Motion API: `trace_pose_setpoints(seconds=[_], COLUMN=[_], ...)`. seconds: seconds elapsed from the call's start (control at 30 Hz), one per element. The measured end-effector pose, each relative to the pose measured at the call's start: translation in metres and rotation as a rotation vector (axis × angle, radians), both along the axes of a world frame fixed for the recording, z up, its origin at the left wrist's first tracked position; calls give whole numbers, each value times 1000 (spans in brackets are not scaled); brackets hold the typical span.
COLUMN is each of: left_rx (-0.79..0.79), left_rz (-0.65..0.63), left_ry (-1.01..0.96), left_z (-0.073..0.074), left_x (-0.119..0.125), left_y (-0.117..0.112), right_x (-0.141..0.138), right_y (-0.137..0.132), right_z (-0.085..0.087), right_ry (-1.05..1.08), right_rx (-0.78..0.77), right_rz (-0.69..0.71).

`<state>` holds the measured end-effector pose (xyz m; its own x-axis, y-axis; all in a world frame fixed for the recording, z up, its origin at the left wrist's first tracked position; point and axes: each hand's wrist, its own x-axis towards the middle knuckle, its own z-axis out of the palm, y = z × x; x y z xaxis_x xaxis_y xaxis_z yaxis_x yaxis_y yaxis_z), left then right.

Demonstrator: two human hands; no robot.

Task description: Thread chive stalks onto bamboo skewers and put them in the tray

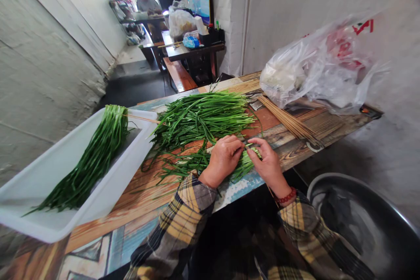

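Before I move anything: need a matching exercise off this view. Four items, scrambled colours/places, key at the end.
Items
1. Tray
2. Sticks
3. Basin
4. Right hand

Descriptions
A. Gray, at the right, lower than the table
B. Red bracelet on its wrist, fingers at the smaller pile of greens
C. White, holding a bundle of greens
D. Tan, lying on the table by the plastic bag

Pairs: 1-C, 2-D, 3-A, 4-B
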<state>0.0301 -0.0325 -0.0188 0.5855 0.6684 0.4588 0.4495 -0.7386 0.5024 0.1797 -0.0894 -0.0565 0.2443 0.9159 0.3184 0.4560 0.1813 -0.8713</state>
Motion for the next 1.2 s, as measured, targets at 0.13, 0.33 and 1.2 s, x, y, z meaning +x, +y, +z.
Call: trace_pose_setpoints(seconds=[0.13,0.33,1.2], left_rx=[-53,-112,-17], left_rz=[-78,-10,105], left_ry=[26,43,496], left_z=[3,11,29], left_x=[0,-17,-58], left_y=[-3,8,18], right_x=[-1,-2,-1], right_y=[1,1,-2], right_z=[0,2,-1], right_ry=[39,61,69], right_rx=[-9,19,-58], right_rz=[-5,16,91])
